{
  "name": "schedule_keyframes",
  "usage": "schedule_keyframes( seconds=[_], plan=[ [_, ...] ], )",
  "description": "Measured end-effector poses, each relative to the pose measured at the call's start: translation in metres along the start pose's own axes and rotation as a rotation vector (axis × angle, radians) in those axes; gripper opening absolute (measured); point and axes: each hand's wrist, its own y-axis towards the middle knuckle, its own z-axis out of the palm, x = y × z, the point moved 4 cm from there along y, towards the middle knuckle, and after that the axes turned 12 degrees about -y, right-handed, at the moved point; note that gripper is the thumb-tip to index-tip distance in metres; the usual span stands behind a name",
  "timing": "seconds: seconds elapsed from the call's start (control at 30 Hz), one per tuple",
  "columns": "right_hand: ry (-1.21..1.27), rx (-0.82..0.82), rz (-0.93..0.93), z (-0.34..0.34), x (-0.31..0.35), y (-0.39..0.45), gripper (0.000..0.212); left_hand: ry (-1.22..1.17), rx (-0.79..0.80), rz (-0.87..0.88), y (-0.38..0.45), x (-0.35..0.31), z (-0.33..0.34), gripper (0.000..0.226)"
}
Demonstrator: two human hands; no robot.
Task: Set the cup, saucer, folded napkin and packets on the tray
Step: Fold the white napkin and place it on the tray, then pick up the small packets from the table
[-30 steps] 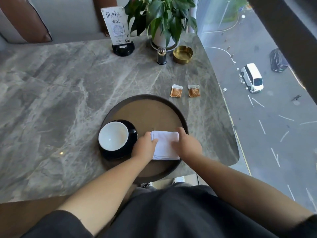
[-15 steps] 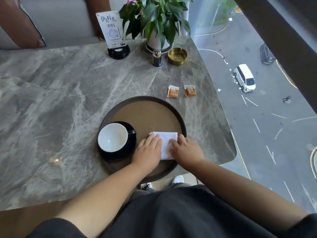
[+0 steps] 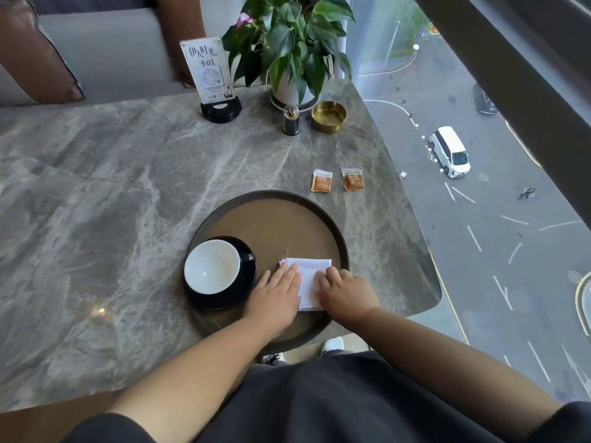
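Note:
A round brown tray [image 3: 271, 219] lies on the marble table near its front edge. On its left side a white cup [image 3: 211, 266] sits in a black saucer [image 3: 246, 260]. A folded white napkin [image 3: 308, 276] lies on the tray's right half. My left hand [image 3: 275, 295] rests flat on the napkin's left edge, fingers spread. My right hand [image 3: 347, 294] presses on its right edge with fingers curled. Two orange packets [image 3: 321, 180] [image 3: 352, 179] lie side by side on the table just beyond the tray.
At the table's far edge stand a sign holder [image 3: 211, 78], a potted plant [image 3: 291, 46], a toothpick holder [image 3: 291, 120] and a brass ashtray [image 3: 328, 116]. The table's right edge [image 3: 412, 219] runs beside a window over a street.
Both hands have flattened and slid along the napkin on the tray; the left hand went from gripping its edge to lying flat on it. The camera tilted slightly.

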Motion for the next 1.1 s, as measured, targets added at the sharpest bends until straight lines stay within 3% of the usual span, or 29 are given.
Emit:
schedule_keyframes(
  seconds=[0.1, 0.2, 0.3, 0.43, 0.6, 0.93, 1.1],
  plan=[
    [0.025, 0.030, 0.017, 0.000, -0.001, 0.000, 0.029, -0.016, -0.003, 0.000, 0.000, -0.002, -0.002, 0.056],
    [0.185, 0.065, 0.069, 0.002, -0.009, 0.000, 0.045, -0.070, -0.044, -0.024, 0.002, -0.005, -0.009, 0.056],
    [0.337, 0.057, 0.254, 0.002, -0.034, 0.007, 0.054, -0.101, -0.102, -0.031, 0.014, -0.005, -0.024, 0.058],
    [0.431, 0.042, 0.442, 0.001, -0.080, 0.033, 0.048, -0.139, -0.149, -0.026, 0.049, -0.008, -0.042, 0.061],
    [0.610, 0.090, 0.659, 0.015, -0.130, 0.083, 0.053, -0.111, -0.080, -0.068, 0.090, -0.010, -0.034, 0.068],
    [0.670, 0.219, 0.957, 0.061, -0.203, 0.164, 0.035, -0.089, -0.152, -0.029, 0.092, -0.008, -0.016, 0.061],
    [0.797, 0.343, 0.967, 0.071, -0.211, 0.184, 0.016, -0.077, -0.141, -0.035, 0.093, -0.008, -0.018, 0.061]
  ],
)
